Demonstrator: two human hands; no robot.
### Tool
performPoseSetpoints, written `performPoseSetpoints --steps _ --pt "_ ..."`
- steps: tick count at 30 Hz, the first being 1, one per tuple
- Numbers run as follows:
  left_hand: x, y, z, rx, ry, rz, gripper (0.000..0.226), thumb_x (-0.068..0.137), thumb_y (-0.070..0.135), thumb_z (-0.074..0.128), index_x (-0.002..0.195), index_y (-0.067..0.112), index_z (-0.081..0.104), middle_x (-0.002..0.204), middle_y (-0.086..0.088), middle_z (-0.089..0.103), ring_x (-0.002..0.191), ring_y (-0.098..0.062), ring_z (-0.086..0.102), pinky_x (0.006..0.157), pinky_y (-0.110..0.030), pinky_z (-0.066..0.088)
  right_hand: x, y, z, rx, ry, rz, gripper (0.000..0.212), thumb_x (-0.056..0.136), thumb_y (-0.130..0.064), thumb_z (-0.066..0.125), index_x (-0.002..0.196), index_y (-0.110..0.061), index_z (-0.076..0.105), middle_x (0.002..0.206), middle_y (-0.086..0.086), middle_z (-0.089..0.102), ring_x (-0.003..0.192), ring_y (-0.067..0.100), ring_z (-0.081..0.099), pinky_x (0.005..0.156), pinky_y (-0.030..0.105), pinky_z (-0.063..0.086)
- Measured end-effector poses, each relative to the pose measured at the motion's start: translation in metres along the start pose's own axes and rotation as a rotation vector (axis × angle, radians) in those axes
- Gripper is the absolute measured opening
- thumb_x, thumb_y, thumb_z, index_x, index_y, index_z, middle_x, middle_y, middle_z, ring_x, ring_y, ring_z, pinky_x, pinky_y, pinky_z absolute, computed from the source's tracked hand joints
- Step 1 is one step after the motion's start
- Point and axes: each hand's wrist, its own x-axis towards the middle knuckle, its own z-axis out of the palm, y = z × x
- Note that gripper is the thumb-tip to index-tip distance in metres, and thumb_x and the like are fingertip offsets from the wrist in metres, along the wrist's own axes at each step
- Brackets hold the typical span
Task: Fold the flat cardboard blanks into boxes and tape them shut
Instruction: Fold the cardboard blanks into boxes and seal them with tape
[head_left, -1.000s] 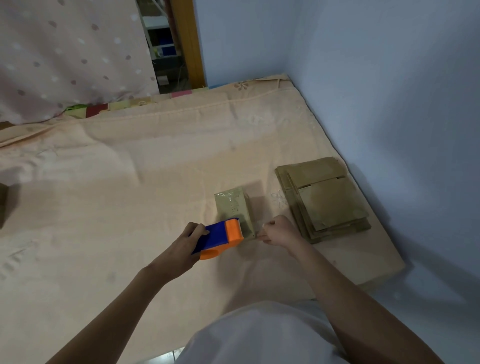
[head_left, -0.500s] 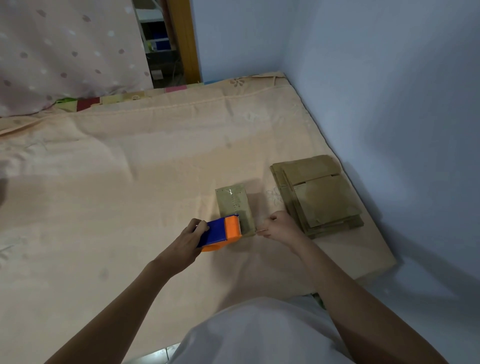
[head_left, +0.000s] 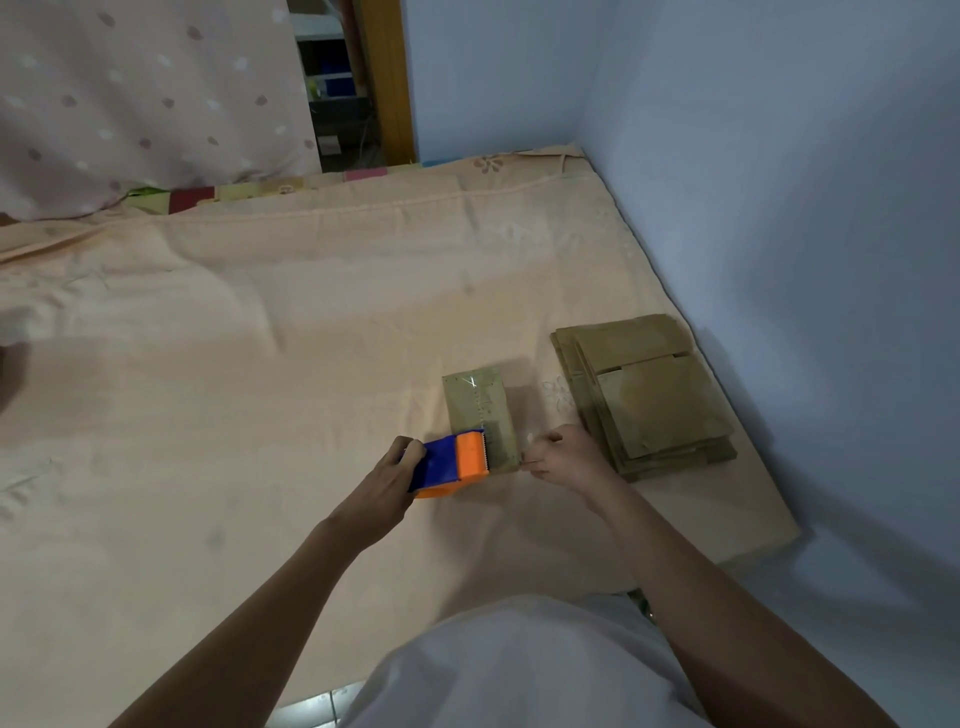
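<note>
— Where does the job stand from your feed?

— One folded box (head_left: 480, 415) lies on the bed (head_left: 260, 364), near its right side, and I can see shiny tape running along its top face. So I'd judge that one folded and in the middle of being sealed. Just to its right sits a stack of flat blanks (head_left: 647, 395), touching nothing, close to the wall (head_left: 779, 208). That pile looks thick, so most of the work is left, I'd say.

— And the hands?

— The left hand (head_left: 387, 478) reaches forward with its fingers curled round the blue and orange tape dispenser (head_left: 452, 460), whose toothed edge rests at the box's near end. The right hand (head_left: 563, 457) is at the box's near right corner, fingers curled in; it seems to pinch a bit of tape or the box edge, but that spot is too small for me to tell which.

— Both arms stretched out?

— Both forearms angle inward from the bottom of my view and meet at the box's near end.
</note>
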Motion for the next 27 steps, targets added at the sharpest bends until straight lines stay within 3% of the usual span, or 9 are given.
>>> performPoseSetpoints --steps 7,14,18,24,27 --pt "-0.001 0.000 0.001 0.011 0.005 0.002 0.029 0.095 -0.004 0.047 0.117 0.013 0.042 0.120 0.004 0.037 0.090 -0.013 0.051 0.064 -0.013 0.041 0.002 0.003 0.006 -0.062 0.068 -0.027 0.027 0.090 -0.020 0.074 0.102 0.000 0.062 0.097 0.014 0.074 0.077 0.018 0.076 0.079 0.036 0.062" --pt "-0.002 -0.003 0.000 0.033 0.021 0.007 0.031 0.093 -0.006 0.047 0.116 0.014 0.041 0.119 0.000 0.038 0.084 -0.014 0.050 0.061 -0.013 0.039 0.011 0.007 0.018 -0.170 0.169 -0.009 0.036 0.078 -0.031 0.083 0.092 -0.008 0.059 0.096 0.011 0.071 0.084 0.023 0.074 0.079 0.041 0.062" --pt "-0.004 -0.003 0.000 0.036 0.034 0.005 0.032 0.093 -0.006 0.048 0.118 0.013 0.042 0.120 0.001 0.037 0.087 -0.013 0.050 0.063 -0.011 0.040 0.014 0.006 0.020 -0.188 0.174 -0.014 0.030 0.078 -0.025 0.083 0.085 -0.008 0.059 0.092 0.013 0.072 0.080 0.024 0.074 0.077 0.043 0.063" --pt "-0.003 0.000 0.001 0.070 0.036 0.006 0.036 0.091 -0.006 0.048 0.118 0.015 0.039 0.123 -0.001 0.037 0.089 -0.017 0.050 0.068 -0.020 0.043 0.010 0.003 0.022 -0.199 0.215 -0.025 0.027 0.085 -0.013 0.077 0.080 -0.013 0.051 0.098 0.016 0.068 0.079 0.026 0.074 0.054 0.026 0.053" --pt "-0.002 0.002 0.003 0.088 0.026 0.005 0.037 0.092 -0.005 0.049 0.121 0.014 0.038 0.127 -0.003 0.037 0.091 -0.016 0.049 0.069 -0.018 0.041 0.010 0.007 0.020 -0.198 0.234 0.010 0.026 0.085 -0.020 0.079 0.089 -0.012 0.055 0.096 0.013 0.070 0.081 0.023 0.074 0.056 0.025 0.051"
